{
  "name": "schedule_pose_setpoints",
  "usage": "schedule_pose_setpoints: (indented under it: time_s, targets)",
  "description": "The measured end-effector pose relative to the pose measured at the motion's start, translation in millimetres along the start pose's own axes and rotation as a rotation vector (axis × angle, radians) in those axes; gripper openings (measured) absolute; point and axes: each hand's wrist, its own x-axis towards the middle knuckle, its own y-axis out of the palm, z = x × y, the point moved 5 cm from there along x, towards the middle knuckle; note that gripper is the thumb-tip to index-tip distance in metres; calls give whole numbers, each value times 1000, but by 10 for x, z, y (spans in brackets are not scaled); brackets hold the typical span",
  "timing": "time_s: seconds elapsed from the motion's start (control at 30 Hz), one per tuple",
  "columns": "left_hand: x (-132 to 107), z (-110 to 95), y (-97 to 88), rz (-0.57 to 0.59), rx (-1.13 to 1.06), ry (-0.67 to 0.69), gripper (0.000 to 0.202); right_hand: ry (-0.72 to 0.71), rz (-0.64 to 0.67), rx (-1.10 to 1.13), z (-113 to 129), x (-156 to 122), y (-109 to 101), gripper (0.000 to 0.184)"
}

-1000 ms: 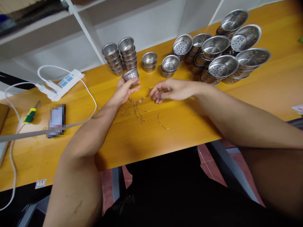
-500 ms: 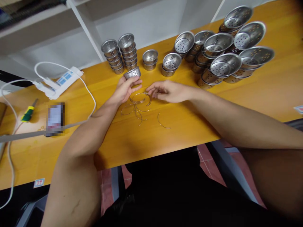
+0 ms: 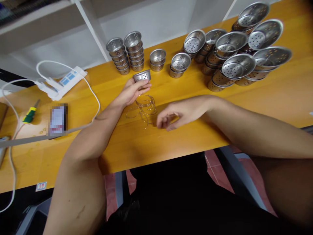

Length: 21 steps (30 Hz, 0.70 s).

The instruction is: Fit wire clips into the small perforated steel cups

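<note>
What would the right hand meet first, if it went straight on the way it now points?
Probably the loose thin wires on the table, just beyond the fingertips of the right hand. Depth is unclear, so it might pass above them.

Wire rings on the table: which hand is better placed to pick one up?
Right hand, probably: it holds no cup and is just beside the wire rings. The left hand is near them too, but it is occupied holding a perforated metal cup.
</note>
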Motion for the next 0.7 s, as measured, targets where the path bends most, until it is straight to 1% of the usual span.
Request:
schedule_pose_setpoints:
  time_s: [0.1, 0.17, 0.23, 0.27, 0.3, 0.37, 0.4, 0.43, 0.47, 0.5, 0.53, 0.63, 0.7]
  targets:
    - [-7, -6, 11, -4, 9, -4, 44, -226, -268, -98, -18, 159, -89, 28]
    - [-12, -11, 22, -6, 5, -2, 42, -285, -416, -191, -69, 175, -175, 22]
    - [-19, -16, 39, -7, -1, 1, 40, -262, -534, -300, -136, 153, -255, 23]
    - [-24, -18, 49, -9, -1, 2, 40, -232, -600, -366, -169, 133, -293, 27]
    - [-29, -19, 59, -12, -1, 3, 40, -189, -664, -436, -203, 115, -327, 34]
    - [-38, -18, 75, -29, 2, 7, 39, -65, -773, -575, -278, 99, -375, 58]
    - [-42, -16, 79, -44, 5, 9, 39, 6, -798, -636, -319, 110, -385, 71]
    - [-43, -12, 81, -61, 8, 13, 40, 73, -799, -686, -358, 135, -386, 80]
    - [-43, -6, 81, -76, 13, 17, 41, 125, -787, -722, -390, 169, -382, 83]
    - [-40, 1, 79, -90, 18, 25, 43, 158, -776, -743, -411, 206, -378, 78]
    - [-35, 8, 77, -98, 23, 35, 44, 176, -772, -749, -419, 242, -376, 69]
    - [-11, 27, 70, -95, 29, 72, 48, 184, -783, -701, -398, 317, -389, 41]
    - [1, 33, 60, -96, 24, 85, 50, 184, -779, -654, -373, 341, -398, 29]
